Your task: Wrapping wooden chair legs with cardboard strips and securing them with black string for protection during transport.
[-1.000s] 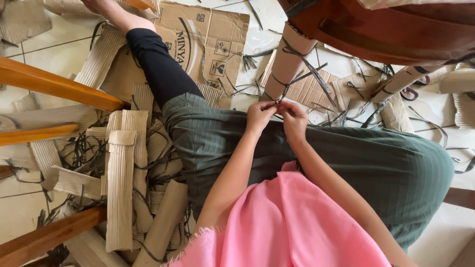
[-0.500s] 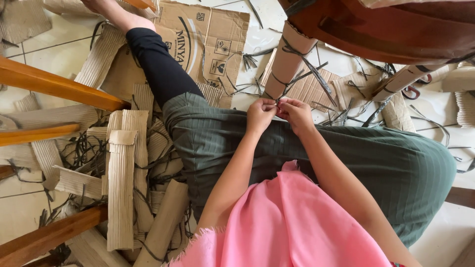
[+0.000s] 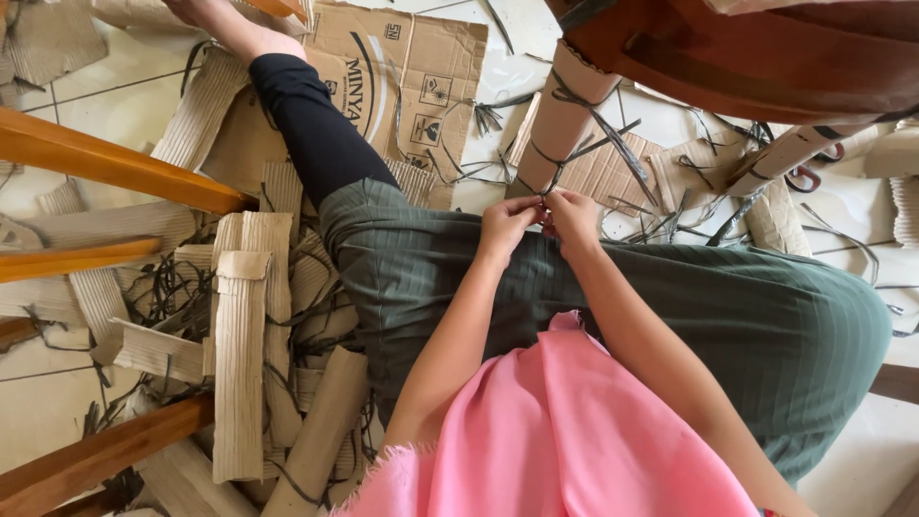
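My left hand (image 3: 505, 226) and my right hand (image 3: 572, 216) meet fingertip to fingertip at the foot of a cardboard-wrapped chair leg (image 3: 565, 115). Both pinch a thin dark strap (image 3: 548, 196) that winds around that cardboard wrap. The strap ends between the fingers are too small to tell apart. My hands hover over my lap, covered by green ribbed cloth (image 3: 670, 316), with a pink cloth (image 3: 565, 431) nearer the camera. A second wrapped leg (image 3: 780, 158) stands to the right, tied with dark strap.
Brown wooden chair seat (image 3: 747, 48) overhangs at top right. Flat printed cardboard (image 3: 407, 72) lies on the tiled floor beyond my outstretched leg (image 3: 306, 134). Corrugated strips and rolls (image 3: 244, 364) with loose dark straps pile at left among orange wooden rails (image 3: 105, 163). Scissors (image 3: 804, 179) lie at right.
Both hands have stayed at the strap on the wrapped leg, with only small finger shifts; my right hand has edged slightly up toward the leg.
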